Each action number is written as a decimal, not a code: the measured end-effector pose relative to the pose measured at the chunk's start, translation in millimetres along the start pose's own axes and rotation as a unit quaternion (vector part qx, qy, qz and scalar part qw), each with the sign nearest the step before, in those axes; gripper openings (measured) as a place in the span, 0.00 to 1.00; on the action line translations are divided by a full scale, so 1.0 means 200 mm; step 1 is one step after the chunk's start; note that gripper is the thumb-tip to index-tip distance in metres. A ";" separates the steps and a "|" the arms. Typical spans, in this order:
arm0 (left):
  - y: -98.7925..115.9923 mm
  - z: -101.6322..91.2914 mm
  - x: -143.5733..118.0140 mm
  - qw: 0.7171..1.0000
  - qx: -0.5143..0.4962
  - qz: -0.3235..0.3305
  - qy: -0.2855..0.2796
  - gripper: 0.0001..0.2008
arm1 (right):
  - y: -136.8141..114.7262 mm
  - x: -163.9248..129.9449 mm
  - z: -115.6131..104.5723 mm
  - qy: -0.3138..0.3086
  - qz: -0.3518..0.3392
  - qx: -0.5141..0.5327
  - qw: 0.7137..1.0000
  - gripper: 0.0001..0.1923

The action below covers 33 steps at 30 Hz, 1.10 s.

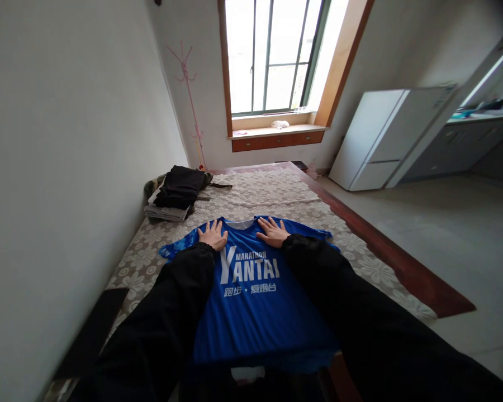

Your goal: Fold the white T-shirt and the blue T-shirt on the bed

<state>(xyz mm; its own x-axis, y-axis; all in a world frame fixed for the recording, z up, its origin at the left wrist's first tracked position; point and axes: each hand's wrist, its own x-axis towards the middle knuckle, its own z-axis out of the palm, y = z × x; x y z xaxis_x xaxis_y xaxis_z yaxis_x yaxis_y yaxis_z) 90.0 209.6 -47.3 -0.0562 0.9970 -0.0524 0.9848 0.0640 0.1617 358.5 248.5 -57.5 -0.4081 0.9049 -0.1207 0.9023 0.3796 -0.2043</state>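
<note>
Blue T-shirt [255,301] with white "MARATHON YANTAI" print, spread flat face-up, collar end under both flat palms, left hand [213,235], right hand [272,231], hem nearest the person

Lower hem of the blue printed sports shirt [255,312] lost in shadow near the bottom edge, sides overlapped by the black sleeves [159,324]. Left short sleeve partly under the left hand [213,235]; palms of both hands pressed down and unseen, right hand [273,231] likewise flat. Small print on the shirt's left cuff too small to read. Pile of dark folded clothes [176,194] too dim to sort into separate garments. Small white object on the wooden window sill [280,124] too small to identify. Clutter on the far grey worktop [482,118] blurred, cut off by the right edge. Dark flat thing [93,329] beside the bed unidentifiable.
</note>
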 end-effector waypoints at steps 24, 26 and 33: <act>-0.27 -0.23 0.21 0.987 -0.045 -0.074 0.132 0.15 | 0.27 0.17 -0.26 0.145 0.057 0.006 0.988 0.15; -0.27 -0.29 0.25 0.984 -0.043 -0.078 0.156 0.17 | 0.31 0.20 -0.33 0.171 0.060 0.009 0.983 0.17; -0.26 -0.35 0.43 0.986 0.033 -0.012 0.162 0.17 | 0.37 0.34 -0.43 0.163 0.097 -0.052 0.981 0.21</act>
<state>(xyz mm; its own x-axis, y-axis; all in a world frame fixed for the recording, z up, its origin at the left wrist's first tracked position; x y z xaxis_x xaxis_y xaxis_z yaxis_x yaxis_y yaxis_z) 23.1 294.7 9.4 -0.1186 0.9571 0.2643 0.9905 0.0953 0.0991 410.4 354.0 1.9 -0.1768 0.9691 0.1723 0.9746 0.1968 -0.1068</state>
